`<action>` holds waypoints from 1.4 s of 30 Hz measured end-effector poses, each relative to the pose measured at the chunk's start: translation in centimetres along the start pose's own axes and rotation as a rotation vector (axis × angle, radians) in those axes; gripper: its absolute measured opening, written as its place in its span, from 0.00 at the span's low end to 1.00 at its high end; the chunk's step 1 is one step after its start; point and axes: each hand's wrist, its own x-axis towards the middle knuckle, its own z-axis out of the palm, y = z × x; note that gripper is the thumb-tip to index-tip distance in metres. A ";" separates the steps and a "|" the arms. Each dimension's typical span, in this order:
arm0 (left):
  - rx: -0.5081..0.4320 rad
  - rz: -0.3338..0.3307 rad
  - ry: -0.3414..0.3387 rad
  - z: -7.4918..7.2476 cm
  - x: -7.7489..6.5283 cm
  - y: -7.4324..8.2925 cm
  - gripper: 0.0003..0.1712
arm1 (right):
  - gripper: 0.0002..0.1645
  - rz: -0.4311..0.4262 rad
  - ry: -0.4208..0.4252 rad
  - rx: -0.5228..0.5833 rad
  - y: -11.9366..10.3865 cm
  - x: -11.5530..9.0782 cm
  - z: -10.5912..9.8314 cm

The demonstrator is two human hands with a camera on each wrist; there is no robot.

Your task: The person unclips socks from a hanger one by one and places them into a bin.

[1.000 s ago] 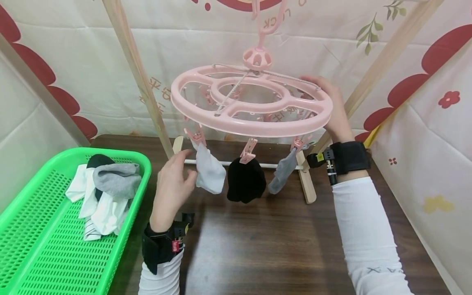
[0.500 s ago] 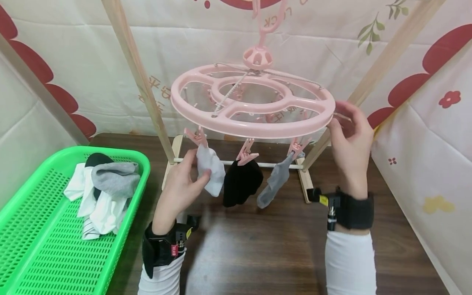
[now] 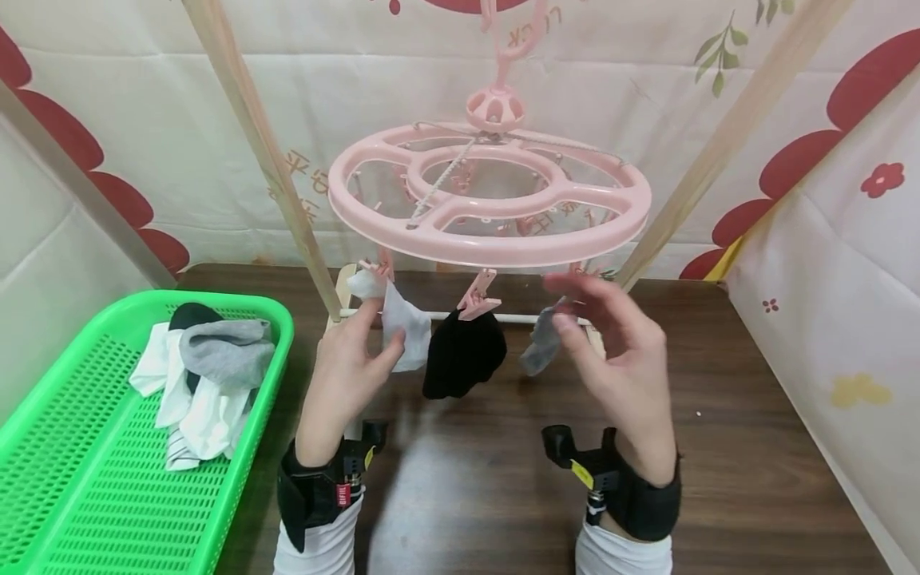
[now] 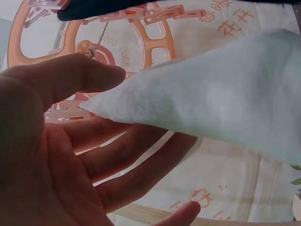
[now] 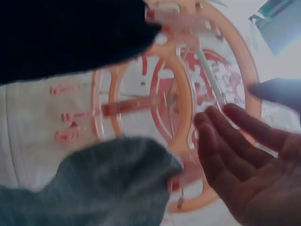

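A pink round clip hanger [image 3: 489, 254] hangs in the middle of the head view. From its clips dangle a white sock [image 3: 408, 331], a black sock [image 3: 465, 359] and a grey sock [image 3: 539, 343]. My left hand [image 3: 343, 375] is at the white sock, thumb in front and fingers behind it; in the left wrist view the fingers are spread and do not pinch the sock [image 4: 202, 89]. Beside the grey sock, my right hand [image 3: 625, 367] has loosely bent fingers and holds nothing. Its fingers partly cover that sock's clip.
A green basket [image 3: 86, 495] with several white, grey and black socks stands on the left of the brown table [image 3: 460, 495]. Wooden posts [image 3: 266, 152] rise either side of the hanger, and a white bar [image 3: 503, 318] runs low behind the socks.
My right hand has left the hanger's right rim and come down and left to the grey sock. The left hand has moved slightly right to the white sock. The hanging socks have swung.
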 end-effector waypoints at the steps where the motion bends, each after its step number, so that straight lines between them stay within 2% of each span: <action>1: 0.015 0.007 0.010 0.0 0.0 0.0 0.12 | 0.20 -0.001 -0.031 0.017 0.0 0.0 0.5; 5: 0.070 0.028 0.059 -0.1 -0.2 0.4 0.10 | 0.24 0.013 -0.062 0.038 0.1 0.3 2.6; 9: 0.120 0.012 0.116 -0.2 -0.5 1.2 0.13 | 0.28 0.050 -0.071 0.020 0.8 0.3 4.6; 13: 0.143 -0.016 0.172 -0.4 -0.9 2.0 0.15 | 0.25 0.073 -0.079 0.006 1.3 0.2 6.2; 16: 0.128 -0.022 0.184 -0.5 -1.2 2.6 0.15 | 0.22 0.063 -0.069 0.007 1.4 0.1 6.7; 19: 0.090 0.002 0.152 -0.5 -1.3 3.2 0.15 | 0.22 0.048 -0.053 0.030 1.3 0.1 6.7; 25: -0.028 0.141 -0.015 0.3 -1.1 3.8 0.25 | 0.25 0.046 -0.065 0.116 1.1 0.1 6.4; 27: -0.045 0.174 -0.047 0.7 -1.1 4.1 0.26 | 0.26 0.046 -0.076 0.142 1.1 0.1 6.3; 30: -0.062 0.189 -0.054 1.1 -1.0 4.5 0.20 | 0.27 0.049 -0.079 0.163 1.0 0.1 6.4; 34: -0.055 0.188 -0.028 1.3 -1.0 4.7 0.11 | 0.24 0.057 -0.046 0.172 1.1 0.1 6.4; 42: 0.018 0.191 0.010 0.9 -0.9 4.1 0.07 | 0.19 0.058 0.058 0.279 1.4 0.1 6.6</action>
